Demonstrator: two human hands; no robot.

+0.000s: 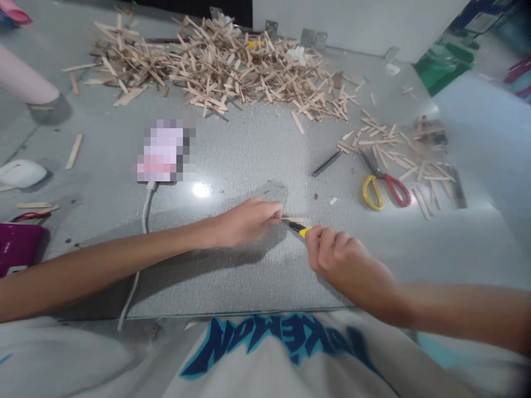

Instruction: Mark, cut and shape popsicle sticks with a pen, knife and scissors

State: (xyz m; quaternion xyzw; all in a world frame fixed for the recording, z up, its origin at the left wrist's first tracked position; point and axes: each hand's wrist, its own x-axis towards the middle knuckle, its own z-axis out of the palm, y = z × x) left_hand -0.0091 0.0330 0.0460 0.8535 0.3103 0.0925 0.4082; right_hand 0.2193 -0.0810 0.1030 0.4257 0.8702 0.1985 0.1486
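Left of the scissors point(378, 174) and nearer the person, a thin wooden stick point(294, 219) sits pinched in the fingers of the left hand point(257, 220); the right hand point(342, 254) wraps its fingers around a yellow-and-black cutter point(302, 231), tip just beside the stick, contact unclear; the heap of wood pieces point(232, 69), beyond and left of the scissors, suggests much is done; this stick seems mid-work, the remainder untellable; its long axis runs roughly sideways, free end pointing right, towards the scissors' side.
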